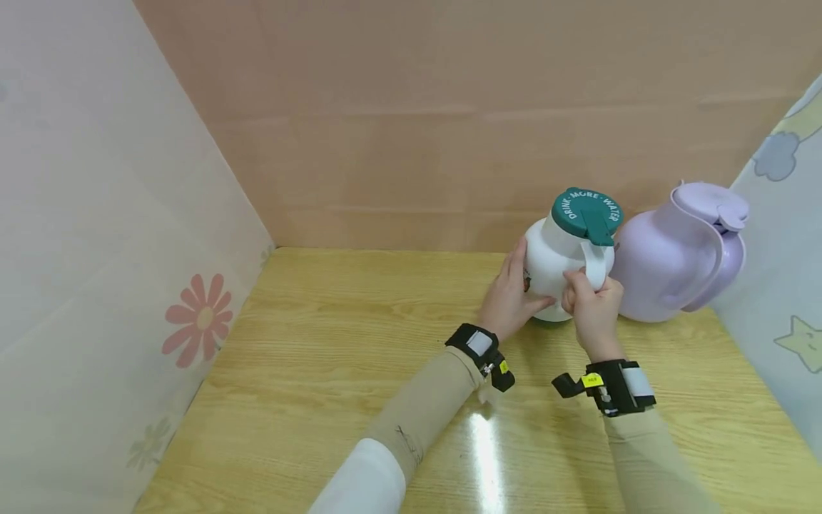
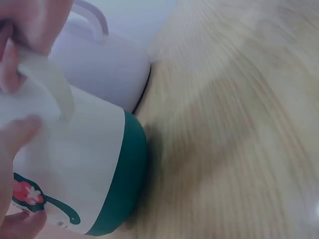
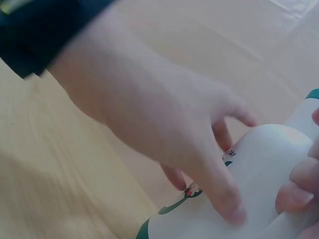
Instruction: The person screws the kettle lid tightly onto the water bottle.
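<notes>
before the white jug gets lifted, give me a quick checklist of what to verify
1. Right hand round the handle: ok, fingers curled on it.
2. Left hand steadying the white jug: ok, flat against its side.
3. Green lid seated: ok, it looks shut.
4. Gap to the purple jug: not ok, they sit very close, maybe touching.
5. Jug base flat on the table: ok.
6. Jug contents: cannot tell.

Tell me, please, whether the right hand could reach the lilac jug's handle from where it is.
Probably yes: the right hand grips the white jug's handle, beside the lilac jug's handle, with nothing between.
</notes>
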